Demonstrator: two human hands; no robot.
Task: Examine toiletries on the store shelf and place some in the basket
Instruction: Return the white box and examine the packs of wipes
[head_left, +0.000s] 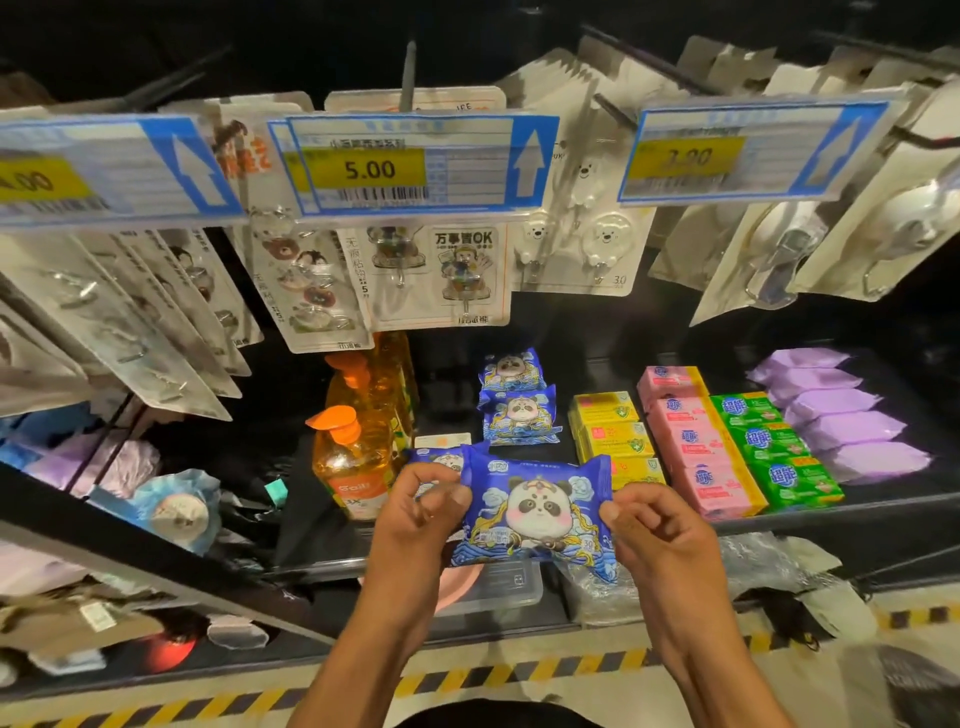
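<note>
– While the blue panda packet (535, 512) is held up before the shelf (883, 512), how do the hands stand?
– The left hand (426, 499) pinches its left edge and the right hand (654, 525) its right edge. Both are clamped on it, with the packet between them.
– Anything obscured?
– A second blue packet (441, 460) sits behind the left fingers, mostly hidden. Whether it is held, I cannot tell.
– Materials?
– Glossy soft film, pillow-shaped, crimped ends. Two like packets (519, 410) lie on the shelf behind, beside clear orange pump bottles (353, 452) and rows of pink boxed bars (696, 452).
– Surroundings?
– Dark shelving, carded hooks (447, 275) hanging above, and a price tag (369, 169) reading 5.00. The floor is pale with a yellow-black stripe (519, 670).
</note>
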